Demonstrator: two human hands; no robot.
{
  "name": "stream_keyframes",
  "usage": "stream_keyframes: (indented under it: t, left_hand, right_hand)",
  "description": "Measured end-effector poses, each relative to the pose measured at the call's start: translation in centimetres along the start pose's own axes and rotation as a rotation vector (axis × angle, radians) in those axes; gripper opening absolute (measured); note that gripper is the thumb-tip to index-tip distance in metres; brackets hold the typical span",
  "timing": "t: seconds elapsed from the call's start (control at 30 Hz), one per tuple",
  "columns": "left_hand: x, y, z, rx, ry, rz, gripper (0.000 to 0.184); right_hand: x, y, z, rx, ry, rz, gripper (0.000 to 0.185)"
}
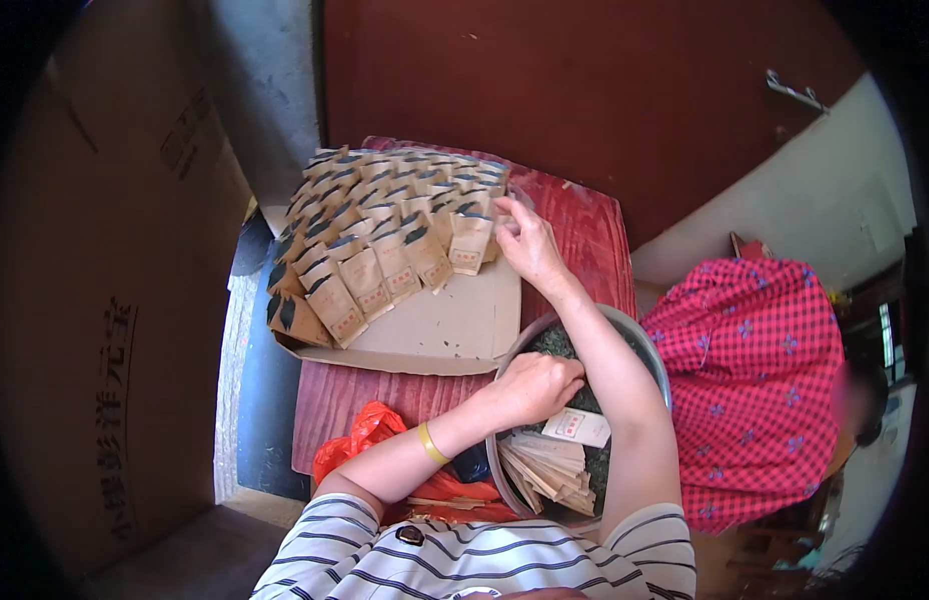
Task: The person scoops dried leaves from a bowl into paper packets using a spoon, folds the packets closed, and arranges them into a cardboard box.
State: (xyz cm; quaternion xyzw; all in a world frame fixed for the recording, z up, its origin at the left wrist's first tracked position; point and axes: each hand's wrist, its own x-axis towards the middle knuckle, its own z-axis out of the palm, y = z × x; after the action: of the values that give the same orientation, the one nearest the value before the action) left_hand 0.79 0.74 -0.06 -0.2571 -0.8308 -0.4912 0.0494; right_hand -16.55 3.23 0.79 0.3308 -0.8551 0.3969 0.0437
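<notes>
Rows of small brown paper packets with dark leaves at their open tops stand in a shallow cardboard tray. My right hand is at the tray's right edge, beside the end packet, its fingers apart. Over a round metal basin of dark green leaves, my left hand is closed, fingers curled; anything in them is hidden. Just below it a pale packet with a red label lies on the leaves, next to a fanned stack of flat paper packets.
The tray stands on a red wood-grain table. A red plastic bag lies at its front left. A large cardboard box rises at the left. A person in red checked clothing is at the right.
</notes>
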Motion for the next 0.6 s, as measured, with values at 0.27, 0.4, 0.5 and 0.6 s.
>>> stream_keyframes:
  t: [0.27, 0.4, 0.5, 0.6]
  left_hand:
    - [-0.4, 0.4, -0.1, 0.074, -0.261, 0.035, 0.019]
    - [-0.5, 1.2, -0.1, 0.092, -0.345, -0.011, 0.022]
    - [-0.4, 1.4, -0.4, 0.113, -0.451, -0.077, 0.019]
    - [-0.5, 1.0, -0.1, 0.157, -0.433, -0.045, 0.016]
  right_hand:
    - [-8.0, -0.5, -8.3, 0.010, 0.042, 0.061, 0.029]
    - [-15.7, -0.1, -11.8, 0.075, -0.027, 0.261, 0.019]
    - [-20.1, -0.5, -12.9, 0.181, -0.096, 0.418, 0.016]
    - [-22.3, -1.3, -13.5, 0.184, -0.215, 0.337, 0.016]
